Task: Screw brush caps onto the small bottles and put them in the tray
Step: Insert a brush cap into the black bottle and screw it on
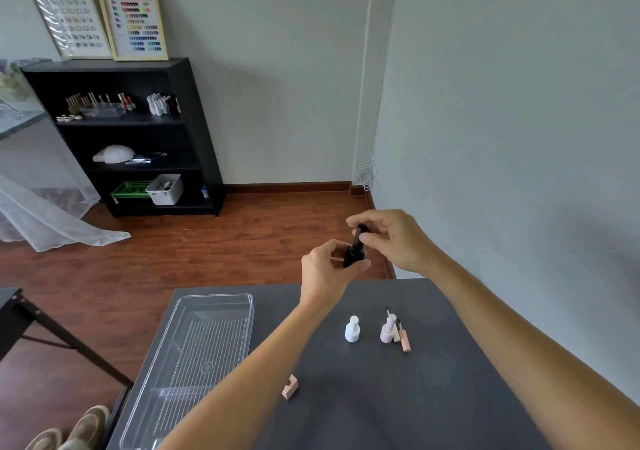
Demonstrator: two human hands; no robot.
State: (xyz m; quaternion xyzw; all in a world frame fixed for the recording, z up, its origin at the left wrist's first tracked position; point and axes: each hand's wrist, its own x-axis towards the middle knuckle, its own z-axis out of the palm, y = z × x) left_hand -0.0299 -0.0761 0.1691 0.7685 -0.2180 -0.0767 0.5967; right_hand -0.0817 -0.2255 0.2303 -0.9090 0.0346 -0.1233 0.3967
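I hold a small black bottle (354, 257) up above the far edge of the dark table (433, 397). My left hand (325, 273) grips its body. My right hand (391, 238) pinches the black brush cap (358, 234) that sits on the bottle's neck. On the table stand a white bottle (352, 329) and a pale pink bottle (388, 329), both without caps. Beside the pink one lie two loose brush caps (403, 338). A small pink square bottle (290, 386) stands near my left forearm. The clear plastic tray (201, 352) lies at the table's left with nothing in it.
A grey wall runs close along the table's right side. Beyond the table is wooden floor and a black shelf unit (138, 131) with bottles and boxes. A second dark table (14, 311) stands to the left. Shoes (72, 432) show at the bottom left.
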